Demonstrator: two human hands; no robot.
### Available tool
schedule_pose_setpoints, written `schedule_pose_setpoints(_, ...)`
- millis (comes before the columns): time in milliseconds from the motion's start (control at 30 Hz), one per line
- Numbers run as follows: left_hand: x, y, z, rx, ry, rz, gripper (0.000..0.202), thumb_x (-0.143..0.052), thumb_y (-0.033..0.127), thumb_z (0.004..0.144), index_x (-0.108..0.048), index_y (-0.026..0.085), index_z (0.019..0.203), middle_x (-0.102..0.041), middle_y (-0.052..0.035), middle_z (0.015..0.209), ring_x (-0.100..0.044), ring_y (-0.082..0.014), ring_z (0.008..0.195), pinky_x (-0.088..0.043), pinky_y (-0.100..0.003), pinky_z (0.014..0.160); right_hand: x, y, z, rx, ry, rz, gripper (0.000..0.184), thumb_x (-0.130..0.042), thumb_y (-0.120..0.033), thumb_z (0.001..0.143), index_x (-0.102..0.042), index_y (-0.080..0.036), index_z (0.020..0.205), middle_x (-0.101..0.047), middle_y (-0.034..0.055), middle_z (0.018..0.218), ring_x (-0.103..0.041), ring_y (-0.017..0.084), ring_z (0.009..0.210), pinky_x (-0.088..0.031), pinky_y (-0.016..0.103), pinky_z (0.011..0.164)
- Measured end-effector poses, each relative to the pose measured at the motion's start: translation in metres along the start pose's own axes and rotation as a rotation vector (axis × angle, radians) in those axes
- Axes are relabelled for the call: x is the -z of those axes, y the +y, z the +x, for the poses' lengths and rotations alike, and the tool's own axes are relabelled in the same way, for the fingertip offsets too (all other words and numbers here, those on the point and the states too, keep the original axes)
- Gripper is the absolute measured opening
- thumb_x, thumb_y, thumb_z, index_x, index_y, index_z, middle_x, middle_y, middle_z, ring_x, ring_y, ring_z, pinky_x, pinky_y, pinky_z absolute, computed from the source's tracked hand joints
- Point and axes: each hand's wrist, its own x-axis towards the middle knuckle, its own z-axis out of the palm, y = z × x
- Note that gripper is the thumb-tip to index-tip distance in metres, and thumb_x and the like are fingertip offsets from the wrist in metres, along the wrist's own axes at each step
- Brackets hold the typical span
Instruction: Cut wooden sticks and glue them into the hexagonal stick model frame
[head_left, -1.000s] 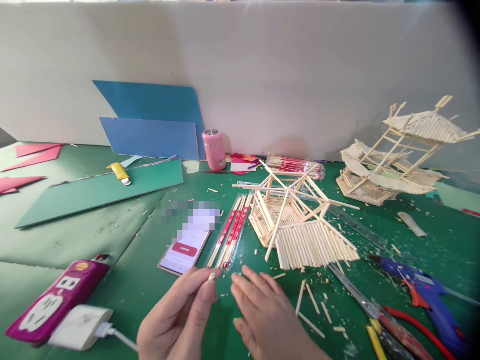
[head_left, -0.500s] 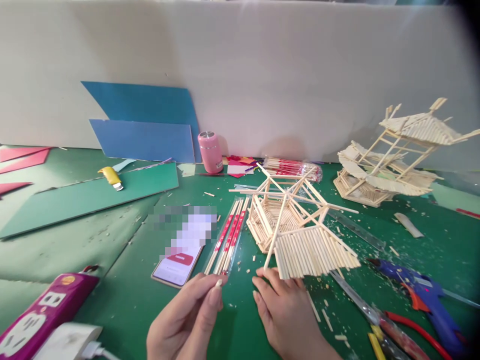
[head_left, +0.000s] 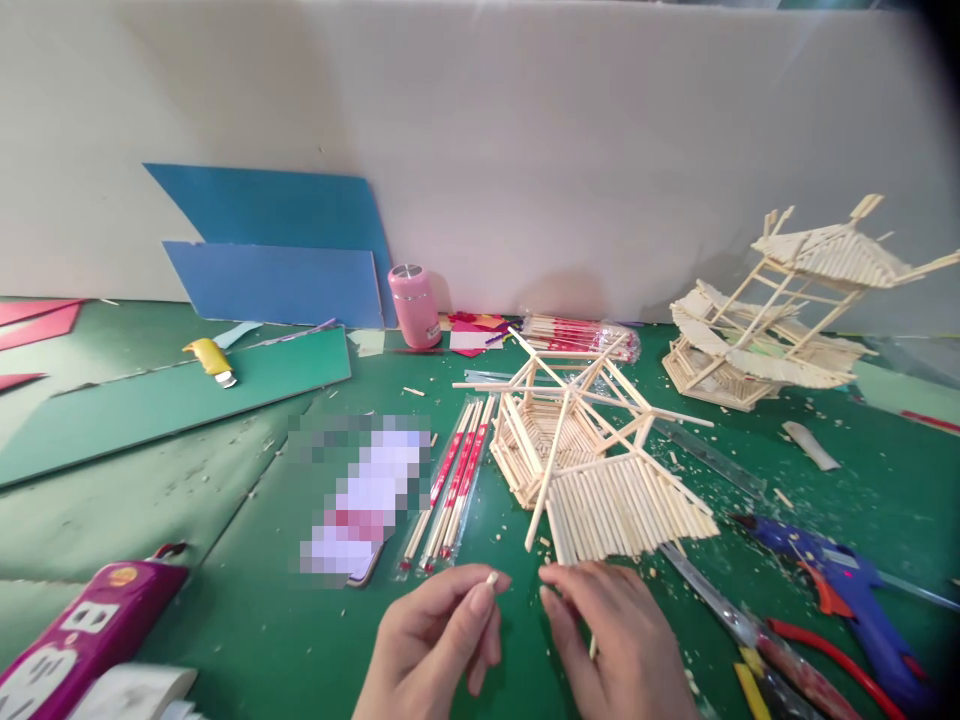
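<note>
My left hand (head_left: 439, 640) is closed in a pinch on a short piece of wooden stick (head_left: 491, 579), whose pale end pokes out between thumb and forefinger. Just to its right, my right hand (head_left: 619, 635) hovers low over the table, thumb and fingers curved and apart. A thin stick (head_left: 593, 648) shows below its fingers; whether the hand touches it I cannot tell. Beyond my hands stands a six-sided stick frame (head_left: 570, 400). One slanting roof panel of side-by-side sticks (head_left: 630, 505) faces me, its lower edge just above my right hand.
Wrapped chopsticks (head_left: 457, 480) and a phone (head_left: 360, 500) lie left of the frame. A glue gun (head_left: 832, 580) and red-handled pliers (head_left: 832, 655) lie right, among scraps. Behind are a stick pagoda (head_left: 780, 310) and a pink flask (head_left: 415, 308). A power strip (head_left: 97, 620) sits near left.
My left hand has moved right with the stick piece, closer to my right hand. My right hand has shifted slightly right and down, away from the roof panel. The view has turned slightly.
</note>
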Motion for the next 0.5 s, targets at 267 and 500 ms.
schedule_pose_setpoints(267, -0.012, -0.009, -0.008, 0.22, -0.249, -0.198, 0.022, -0.063, 0.037, 0.075, -0.068, 0.015, 0.075, -0.054, 0.003, 0.046, -0.04, -0.0042, 0.039, -0.027, -0.016, 0.041, 0.023, -0.022, 0.0, -0.352, 0.016, 0.652, 0.016, -0.046, -0.026, 0.086, -0.055, -0.026, 0.099, -0.054, 0.0, 0.074, -0.055, 0.013, 0.063, -0.045, 0.021, 0.053)
schedule_pose_setpoints(500, -0.022, -0.01, -0.019, 0.151, -0.332, -0.118, 0.026, -0.061, 0.04, 0.076, -0.067, 0.016, 0.07, -0.051, 0.0033, 0.045, -0.037, -0.0051, 0.04, -0.025, -0.019, 0.043, 0.034, -0.026, 0.003, -0.353, -0.103, 0.935, 0.016, -0.046, -0.029, 0.086, -0.06, -0.023, 0.084, -0.052, 0.0004, 0.073, -0.053, 0.013, 0.064, -0.044, 0.024, 0.055)
